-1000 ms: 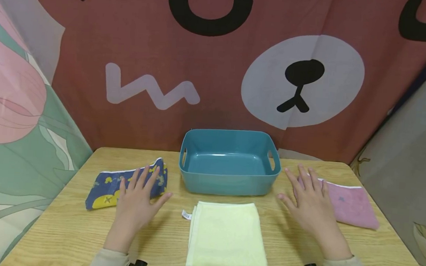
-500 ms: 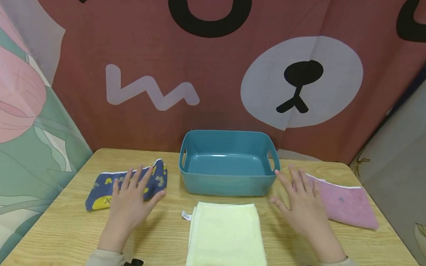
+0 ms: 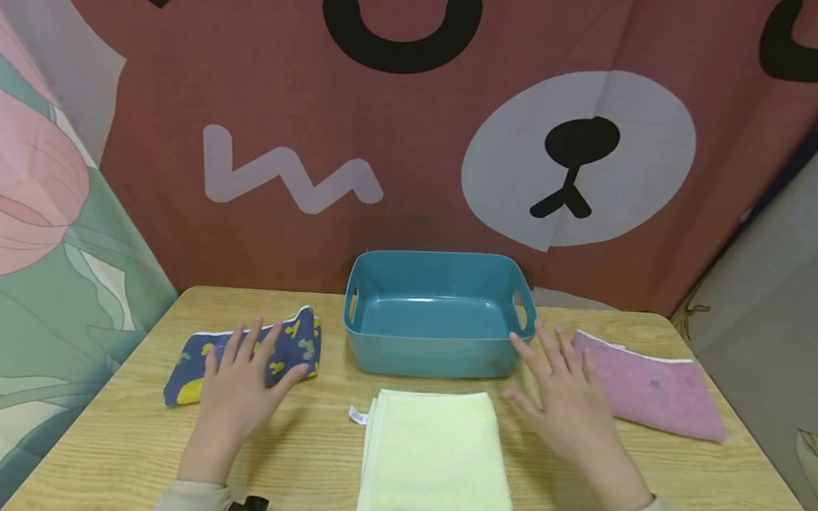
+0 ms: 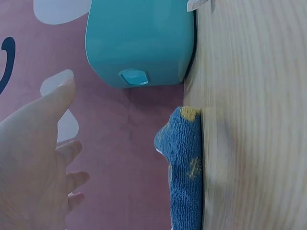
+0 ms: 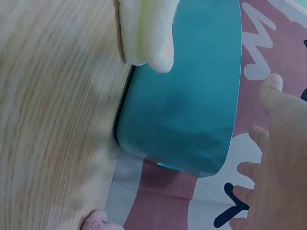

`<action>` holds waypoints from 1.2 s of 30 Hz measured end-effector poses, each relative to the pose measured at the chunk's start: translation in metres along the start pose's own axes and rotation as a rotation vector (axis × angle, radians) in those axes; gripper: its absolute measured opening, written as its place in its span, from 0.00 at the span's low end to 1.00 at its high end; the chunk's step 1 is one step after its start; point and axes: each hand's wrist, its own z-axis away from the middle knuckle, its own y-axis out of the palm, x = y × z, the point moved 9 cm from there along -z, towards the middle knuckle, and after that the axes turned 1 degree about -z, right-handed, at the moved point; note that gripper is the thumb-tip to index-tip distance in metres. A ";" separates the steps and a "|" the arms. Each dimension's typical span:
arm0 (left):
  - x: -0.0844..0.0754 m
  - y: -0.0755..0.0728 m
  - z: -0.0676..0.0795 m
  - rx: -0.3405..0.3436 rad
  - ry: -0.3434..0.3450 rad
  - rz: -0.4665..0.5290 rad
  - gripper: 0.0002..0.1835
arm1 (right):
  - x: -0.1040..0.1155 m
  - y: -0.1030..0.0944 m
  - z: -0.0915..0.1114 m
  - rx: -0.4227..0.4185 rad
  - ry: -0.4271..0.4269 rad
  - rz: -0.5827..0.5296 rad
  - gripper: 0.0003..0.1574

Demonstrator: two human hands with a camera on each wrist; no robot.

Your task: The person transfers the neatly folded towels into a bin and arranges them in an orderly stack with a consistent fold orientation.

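My left hand hovers with spread fingers in front of a folded navy towel with yellow figures, hiding part of it. In the left wrist view that towel lies apart from the fingers. Between the pale yellow folded towel and the pink folded towel, my right hand is held over the table, fingers spread and holding nothing. Its fingertips overlap the right end of a teal plastic basket in the head view; the right wrist view shows them apart from the basket.
All of these stand on a wooden table. Behind its back edge hangs a reddish curtain with a cartoon print. Patterned cloths flank the table on both sides. A white tag sticks out from the yellow towel's left side.
Both hands have drifted left above the table, the right one away from the pink towel towards the basket. The towels and basket have stayed in place.
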 end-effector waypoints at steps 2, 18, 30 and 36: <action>0.002 -0.001 0.000 -0.002 -0.002 0.005 0.48 | 0.003 0.000 0.000 -0.010 -0.014 0.005 0.46; 0.018 -0.007 0.002 -0.003 -0.023 0.006 0.46 | 0.026 0.002 0.002 -0.002 -0.073 0.005 0.47; 0.028 -0.005 0.000 0.006 -0.039 0.021 0.46 | 0.040 0.007 0.002 0.032 -0.075 -0.041 0.48; 0.040 -0.006 0.001 0.004 -0.070 0.025 0.46 | 0.050 0.011 0.002 0.047 -0.094 -0.046 0.49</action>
